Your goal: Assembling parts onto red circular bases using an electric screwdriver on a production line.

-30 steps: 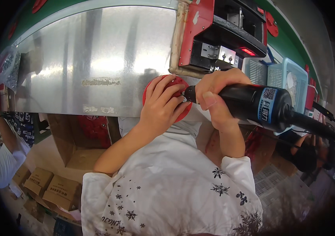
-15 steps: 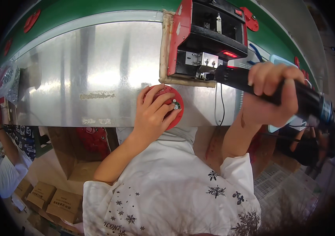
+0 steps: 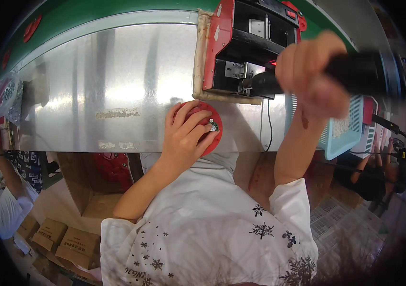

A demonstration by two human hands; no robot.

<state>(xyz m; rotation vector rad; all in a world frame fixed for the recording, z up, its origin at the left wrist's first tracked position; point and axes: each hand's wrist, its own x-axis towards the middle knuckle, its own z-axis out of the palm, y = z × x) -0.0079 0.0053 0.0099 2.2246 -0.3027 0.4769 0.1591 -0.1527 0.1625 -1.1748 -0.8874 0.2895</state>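
My left hand (image 3: pixel 186 129) is closed around a red round part (image 3: pixel 218 119) on the near edge of the metal table, fingers curled over its left side. A small metal screw and a green patch show at the part's right, near my thumb. My right hand (image 3: pixel 310 74), smeared by motion, grips a black powered screwdriver (image 3: pixel 266 84). The screwdriver's front end is at the metal bracket (image 3: pixel 246 71) of a red and black screw feeder (image 3: pixel 218 45); whether the tip touches it, I cannot tell.
A light blue basket (image 3: pixel 335 151) holding small pale pieces stands to the right. At the far left of the metal table (image 3: pixel 131 71) lies a plastic bag of small metal pieces (image 3: pixel 10 97). Cardboard boxes (image 3: pixel 76 248) sit below. Other people's arms show at both sides.
My right hand has shifted left and away from me with the screwdriver, bringing its front end to the feeder's bracket. More of the blue basket shows. My left hand stays on the red part.
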